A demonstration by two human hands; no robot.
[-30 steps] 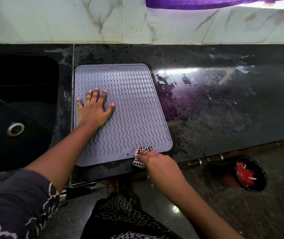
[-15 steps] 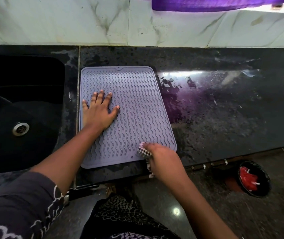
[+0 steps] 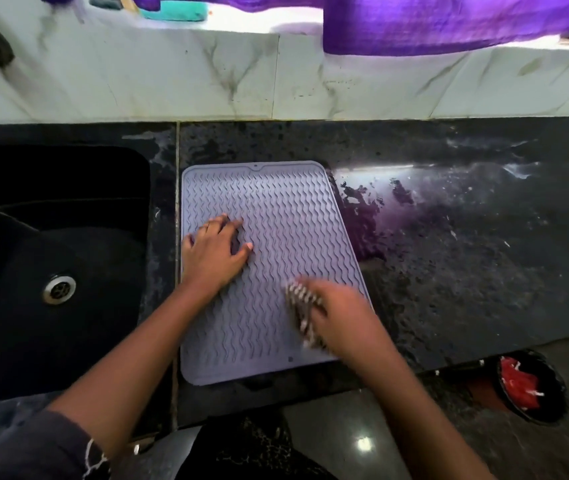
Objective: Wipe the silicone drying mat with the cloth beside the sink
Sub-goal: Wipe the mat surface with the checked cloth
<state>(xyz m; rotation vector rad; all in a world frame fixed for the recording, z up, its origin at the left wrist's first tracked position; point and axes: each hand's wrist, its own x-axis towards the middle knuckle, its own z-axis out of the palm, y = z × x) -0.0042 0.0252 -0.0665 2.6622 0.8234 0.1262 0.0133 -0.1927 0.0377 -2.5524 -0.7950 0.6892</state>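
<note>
Mat (image 3: 276,216) lies flat on the counter (image 3: 484,278), with the sink (image 3: 137,216) just off the mat's left edge. My left hand (image 3: 215,252) rests on the mat's left-centre, fingers spread and pressing flat as an anchor. My right hand (image 3: 342,318) is over the mat's near-right part, grip closed round the bunched checked cloth (image 3: 302,306), which touches the ridges. Handling guess: the mat is light, floppy silicone. It's grippy when dry, but the counter right of the mat looks wet, so it could skate or ripple under a hard stroke, hence the anchor hand. To lift or shift it I'd take an edge or corner, not the middle, since it would sag. The wavy ridges will likely snag the cloth, so stroke along them. The cloth is soft and thin, and a wadded hold suits it. Hard to read: the right hand and cloth are motion-blurred, so exact finger placement is unclear. The mat's near-right corner is hidden under my right forearm. I can't tell whether there's water or dirt in the mat's grooves, and the underside is unseen.
</note>
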